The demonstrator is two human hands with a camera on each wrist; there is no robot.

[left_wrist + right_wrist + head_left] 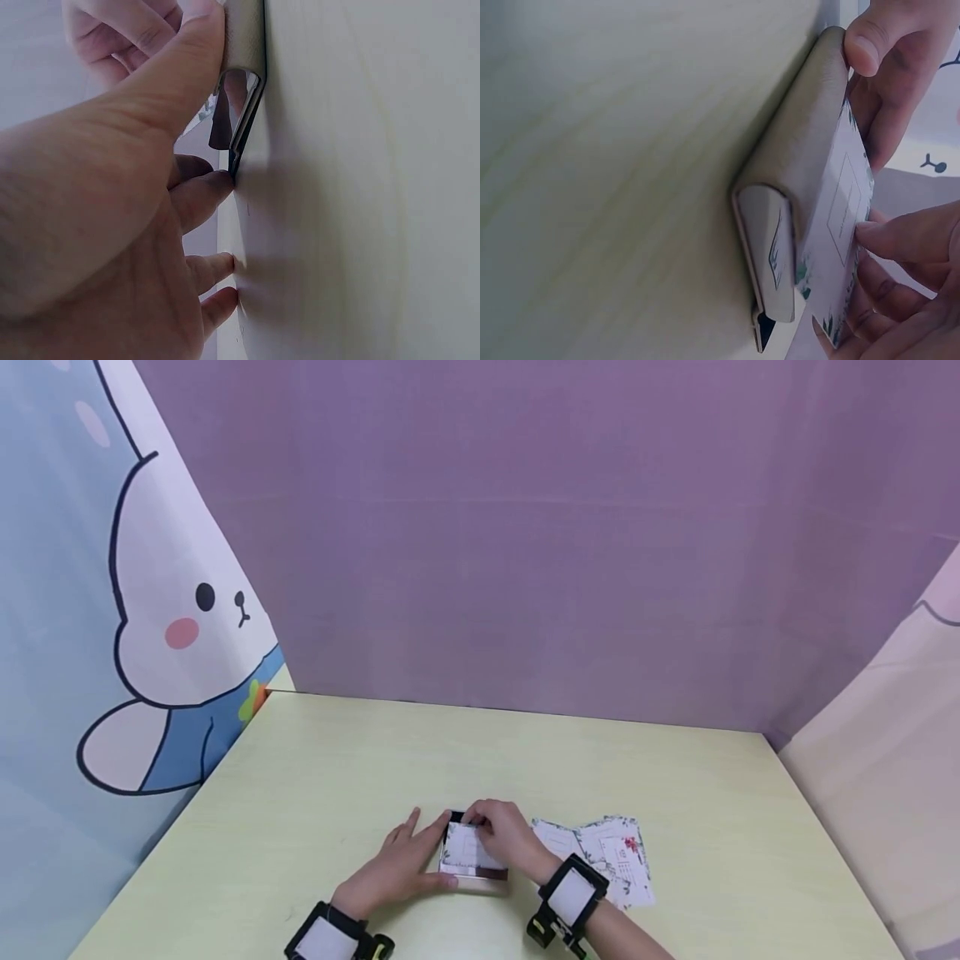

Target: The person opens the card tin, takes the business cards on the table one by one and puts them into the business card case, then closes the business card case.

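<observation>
no readable text; print on cards (618, 856) too small.

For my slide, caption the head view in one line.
Two hands, left and right, slip a white floral card into a small grey case on the pale green table.

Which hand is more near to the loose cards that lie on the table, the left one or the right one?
Right. The right hand is on the small case, just beside the loose cards. The left hand steadies the case's far side, away from them.
</observation>
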